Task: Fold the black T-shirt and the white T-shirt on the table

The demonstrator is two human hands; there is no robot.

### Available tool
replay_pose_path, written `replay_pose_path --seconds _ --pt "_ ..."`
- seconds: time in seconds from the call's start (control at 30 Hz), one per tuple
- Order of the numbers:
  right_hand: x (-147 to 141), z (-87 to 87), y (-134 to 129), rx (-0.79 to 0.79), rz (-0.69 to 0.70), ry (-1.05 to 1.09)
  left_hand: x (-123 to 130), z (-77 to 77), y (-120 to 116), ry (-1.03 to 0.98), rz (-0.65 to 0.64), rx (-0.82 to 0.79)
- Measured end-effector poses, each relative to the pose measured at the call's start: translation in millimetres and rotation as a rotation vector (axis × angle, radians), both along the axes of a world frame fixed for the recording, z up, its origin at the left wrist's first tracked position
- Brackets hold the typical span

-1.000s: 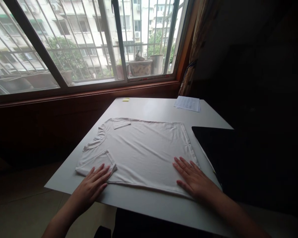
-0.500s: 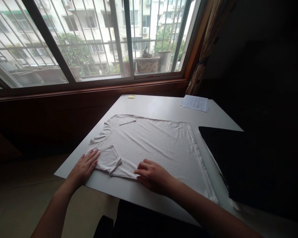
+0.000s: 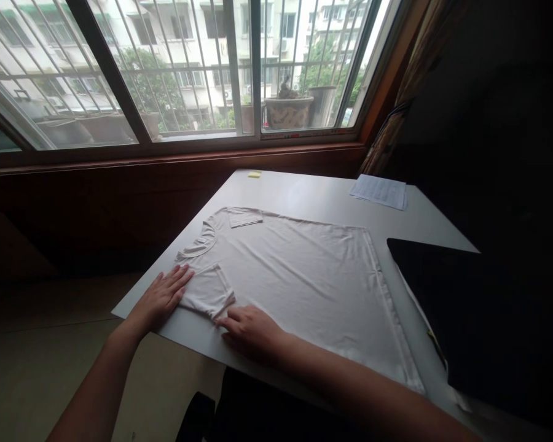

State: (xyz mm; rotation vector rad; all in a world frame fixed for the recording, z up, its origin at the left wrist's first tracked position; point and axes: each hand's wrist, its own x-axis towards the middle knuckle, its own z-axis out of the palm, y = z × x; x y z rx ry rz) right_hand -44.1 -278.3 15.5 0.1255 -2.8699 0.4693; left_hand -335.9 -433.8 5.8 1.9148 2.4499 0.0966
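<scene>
A white T-shirt [image 3: 290,270] lies spread on the white table [image 3: 304,190], collar to the left and hem to the right. Both of its short sleeves are folded inward over the body. My left hand [image 3: 163,296] rests flat on the shoulder beside the near sleeve [image 3: 207,287], fingers stretched out. At that sleeve's lower corner, my right hand [image 3: 251,331] has its fingers curled and drawn together on the shirt's near edge. Its fingertips appear to pinch the fabric there; the thumb is partly hidden.
Sheets of paper [image 3: 380,191] lie at the table's far right, and a small yellow item [image 3: 254,174] sits by the far edge. A black flat object [image 3: 442,294] covers the right side. Beyond the table is a barred window [image 3: 188,73] with a curtain [image 3: 396,116].
My right hand has moved left along the shirt's near edge to the corner of the near sleeve. My left hand stays flat on the shoulder. The view has shifted slightly.
</scene>
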Motion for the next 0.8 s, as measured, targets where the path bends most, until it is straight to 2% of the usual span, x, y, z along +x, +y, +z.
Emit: replay_pose_path --seconds 0.13,0.37,0.57,0.8 --pt "2.5 2.2 -0.9 -0.021 -0.037 -0.018 -7.5 1.7 2.6 0.0 -0.012 -0.001" --pt "3.3 5.1 1.9 -0.037 0.0 -0.051 -21.5 8.5 9.4 -0.038 -0.013 -0.009" --pt "8.3 9.2 3.9 -0.027 0.035 -0.064 -39.2 6.7 13.3 -0.064 -0.017 -0.003" --pt "8.4 23.1 6.5 0.021 0.038 -0.072 -40.0 8.1 14.1 -0.036 -0.001 0.019"
